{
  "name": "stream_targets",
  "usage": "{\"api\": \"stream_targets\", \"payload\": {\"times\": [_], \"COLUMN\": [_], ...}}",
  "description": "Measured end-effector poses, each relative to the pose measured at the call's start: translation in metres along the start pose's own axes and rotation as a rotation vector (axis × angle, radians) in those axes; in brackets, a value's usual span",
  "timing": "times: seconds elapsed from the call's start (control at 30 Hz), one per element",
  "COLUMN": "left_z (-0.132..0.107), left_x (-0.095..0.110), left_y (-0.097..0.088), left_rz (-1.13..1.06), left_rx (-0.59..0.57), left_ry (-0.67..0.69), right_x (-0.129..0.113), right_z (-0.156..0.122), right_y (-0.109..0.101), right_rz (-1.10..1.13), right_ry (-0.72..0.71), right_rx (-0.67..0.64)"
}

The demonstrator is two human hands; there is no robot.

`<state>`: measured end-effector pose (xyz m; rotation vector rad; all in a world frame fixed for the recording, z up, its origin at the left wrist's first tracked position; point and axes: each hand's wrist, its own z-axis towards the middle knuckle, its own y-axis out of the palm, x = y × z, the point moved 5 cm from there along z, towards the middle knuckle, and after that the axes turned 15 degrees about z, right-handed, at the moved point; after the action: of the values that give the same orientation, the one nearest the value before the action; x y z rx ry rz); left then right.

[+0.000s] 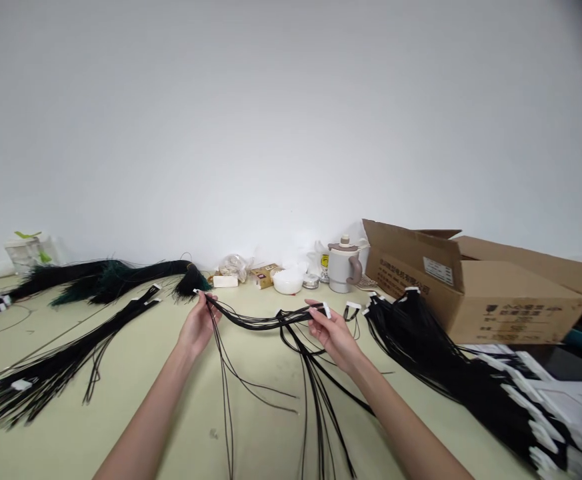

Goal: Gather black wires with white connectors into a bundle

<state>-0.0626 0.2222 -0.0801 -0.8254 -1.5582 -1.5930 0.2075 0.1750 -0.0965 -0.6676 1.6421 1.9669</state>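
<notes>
A black wire harness (251, 325) with white end connectors stretches between my two hands above the table. My left hand (199, 327) pinches it close to a small white connector at its left end, and several loose wires hang down from there. My right hand (335, 333) is closed on the other end, beside a wider white connector (327, 310). Under and beside the right hand, more black wires (315, 383) fan out toward the front edge of the view. Another white connector (353, 307) with short black wires lies just past the right hand.
Black harness bundles lie at left (81, 340) and right (441, 353). Behind are dark green and black wires (115, 277), a white bowl (287, 281), a lidded mug (341, 267) and a small brown packet (264, 275). An open cardboard box (511, 300) stands at right.
</notes>
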Motion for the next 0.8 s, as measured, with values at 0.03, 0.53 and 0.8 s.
{"api": "stream_targets", "payload": {"times": [0.03, 0.53, 0.8], "left_z": [0.000, -0.005, -0.057], "left_x": [0.000, -0.018, -0.053], "left_y": [-0.001, 0.013, 0.077], "left_rz": [0.001, 0.243, 0.403], "left_rx": [0.021, -0.015, -0.528], "left_ry": [-0.006, -0.106, -0.267], "right_x": [0.000, -0.018, -0.017], "right_z": [-0.001, -0.001, -0.006], "right_y": [0.001, 0.005, 0.012], "right_rz": [-0.014, 0.025, -0.309], "right_ry": [-0.002, -0.105, -0.164], "right_rx": [-0.009, -0.086, 0.030]}}
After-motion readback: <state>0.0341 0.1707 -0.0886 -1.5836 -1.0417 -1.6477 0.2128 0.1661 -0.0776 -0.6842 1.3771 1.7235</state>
